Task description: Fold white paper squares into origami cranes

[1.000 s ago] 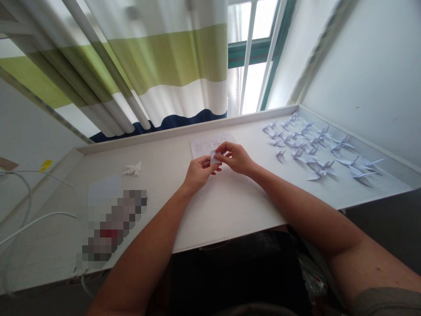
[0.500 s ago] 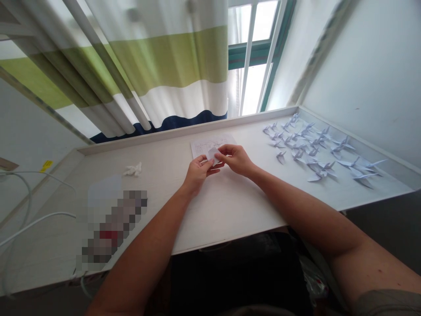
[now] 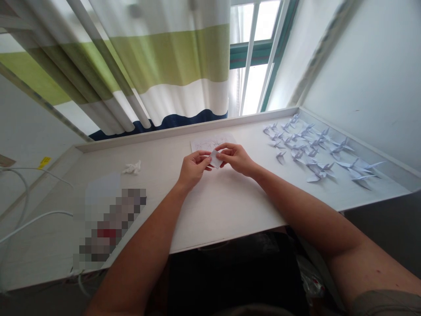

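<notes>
Your left hand [image 3: 192,168] and right hand [image 3: 237,158] pinch a small folded white paper [image 3: 216,158] between their fingertips at frame center, just above the white desk [image 3: 230,206], near a printed sheet [image 3: 205,143].

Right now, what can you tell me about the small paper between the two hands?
The paper is small, white and thin, apparently folded into a compact, roughly square piece; its folds are too small to read. It is held tilted just above the table, near a printed sheet. The left hand pinches its left edge and the right hand its right edge.
</notes>
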Demonstrator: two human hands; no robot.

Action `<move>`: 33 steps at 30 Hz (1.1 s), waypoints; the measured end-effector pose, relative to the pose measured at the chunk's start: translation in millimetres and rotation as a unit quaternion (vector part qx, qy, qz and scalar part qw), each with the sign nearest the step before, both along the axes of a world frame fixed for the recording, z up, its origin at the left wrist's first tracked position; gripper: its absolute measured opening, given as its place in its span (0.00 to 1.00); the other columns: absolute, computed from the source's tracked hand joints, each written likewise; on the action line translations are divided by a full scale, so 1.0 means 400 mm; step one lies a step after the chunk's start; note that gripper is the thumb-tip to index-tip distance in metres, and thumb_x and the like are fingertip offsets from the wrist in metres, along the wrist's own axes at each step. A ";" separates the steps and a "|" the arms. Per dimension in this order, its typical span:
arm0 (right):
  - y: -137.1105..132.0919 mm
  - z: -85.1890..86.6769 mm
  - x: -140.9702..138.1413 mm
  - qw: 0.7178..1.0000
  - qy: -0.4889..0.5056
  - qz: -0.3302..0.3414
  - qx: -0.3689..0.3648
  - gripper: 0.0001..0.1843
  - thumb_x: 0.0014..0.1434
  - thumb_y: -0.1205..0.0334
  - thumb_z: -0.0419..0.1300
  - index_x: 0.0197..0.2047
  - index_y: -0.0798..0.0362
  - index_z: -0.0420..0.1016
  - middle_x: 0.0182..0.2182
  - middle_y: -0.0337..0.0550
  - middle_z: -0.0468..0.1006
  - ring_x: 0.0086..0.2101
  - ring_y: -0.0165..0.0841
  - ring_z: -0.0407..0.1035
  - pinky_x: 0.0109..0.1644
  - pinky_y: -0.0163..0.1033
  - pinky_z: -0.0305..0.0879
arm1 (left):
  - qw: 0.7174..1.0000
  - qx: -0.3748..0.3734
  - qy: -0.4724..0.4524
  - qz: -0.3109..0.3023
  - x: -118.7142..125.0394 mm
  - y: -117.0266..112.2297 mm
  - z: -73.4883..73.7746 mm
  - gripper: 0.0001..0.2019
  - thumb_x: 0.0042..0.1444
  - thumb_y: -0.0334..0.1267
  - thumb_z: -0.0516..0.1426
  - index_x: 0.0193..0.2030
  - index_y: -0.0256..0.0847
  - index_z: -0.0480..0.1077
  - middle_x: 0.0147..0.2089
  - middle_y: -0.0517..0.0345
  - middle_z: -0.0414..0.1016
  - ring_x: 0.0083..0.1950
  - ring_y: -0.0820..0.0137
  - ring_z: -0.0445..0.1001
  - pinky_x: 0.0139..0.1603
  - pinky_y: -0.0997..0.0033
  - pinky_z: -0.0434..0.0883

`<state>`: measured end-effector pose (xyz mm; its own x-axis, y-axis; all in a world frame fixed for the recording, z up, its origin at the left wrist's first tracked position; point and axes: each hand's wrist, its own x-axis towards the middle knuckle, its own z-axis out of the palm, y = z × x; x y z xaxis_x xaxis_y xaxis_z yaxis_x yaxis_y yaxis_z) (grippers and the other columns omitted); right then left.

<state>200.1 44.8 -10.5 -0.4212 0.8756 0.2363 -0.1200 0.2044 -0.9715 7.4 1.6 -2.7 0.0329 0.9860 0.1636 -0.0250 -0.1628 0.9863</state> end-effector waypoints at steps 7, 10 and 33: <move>-0.004 0.011 -0.007 0.998 0.045 0.012 -0.036 0.12 0.52 0.54 0.74 0.36 0.52 0.84 0.31 0.40 0.84 0.34 0.33 0.78 0.40 0.42 0.80 | 0.999 0.004 -0.029 0.014 0.004 -0.005 0.009 0.12 0.50 0.42 0.71 0.38 0.39 0.83 0.34 0.56 0.83 0.35 0.67 0.80 0.41 0.63 0.80; -0.008 0.014 -0.008 0.999 0.038 0.010 -0.035 0.07 0.53 0.58 0.72 0.34 0.53 0.85 0.30 0.40 0.83 0.33 0.33 0.77 0.41 0.42 0.80 | 1.000 -0.010 -0.020 0.022 0.007 -0.010 0.013 0.10 0.51 0.43 0.70 0.36 0.38 0.83 0.34 0.54 0.83 0.36 0.65 0.80 0.41 0.62 0.80; -0.005 0.008 0.000 0.999 -0.014 -0.027 0.019 0.23 0.49 0.42 0.79 0.33 0.54 0.84 0.29 0.43 0.84 0.32 0.35 0.77 0.40 0.41 0.75 | 0.998 0.032 0.039 0.034 -0.002 -0.003 0.005 0.17 0.50 0.50 0.74 0.40 0.40 0.86 0.37 0.51 0.87 0.39 0.63 0.83 0.40 0.64 0.79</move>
